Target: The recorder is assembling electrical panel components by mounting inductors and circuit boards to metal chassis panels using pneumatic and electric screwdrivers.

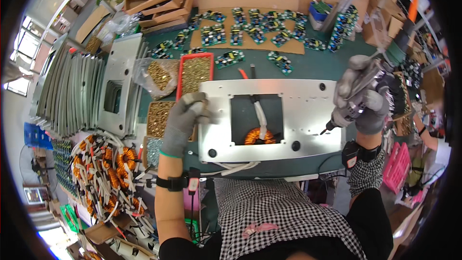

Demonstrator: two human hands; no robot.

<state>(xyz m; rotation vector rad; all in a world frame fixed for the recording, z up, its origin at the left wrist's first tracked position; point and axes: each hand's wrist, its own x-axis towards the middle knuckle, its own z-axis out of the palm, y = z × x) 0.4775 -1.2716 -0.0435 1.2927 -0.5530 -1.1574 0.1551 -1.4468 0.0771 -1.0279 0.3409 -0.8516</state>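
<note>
**Plate steadied, driver poised at its right edge**

At the bench's left edge lies a heap of copper-wound coils (108,173) with white leads, and beyond it a stack of grey metal plates (72,91). Next come the trays of brass-coloured screws (195,73), the red-rimmed one touching the far-left corner of the metal plate (288,115) being worked on.

The gloved left hand (184,118) rests with fingers curled at that plate's left edge, partly over the screw tray; whether it pinches a screw I cannot tell. Through the plate's square cut-out shows a toroidal coil (256,136) with its white sleeved lead running away from the person.

At the plate's right edge the gloved right hand (361,106) is wrapped tight around an electric screwdriver (358,98), its bit tilted down and left, hovering just off the surface near the front-right corner. Rows of green circuit boards (255,31) line the bench's far edge.

To my eye, doing this well means bringing the bit upright over the hole before it bites, while the left hand presses the plate flat so it does not swing.
</note>
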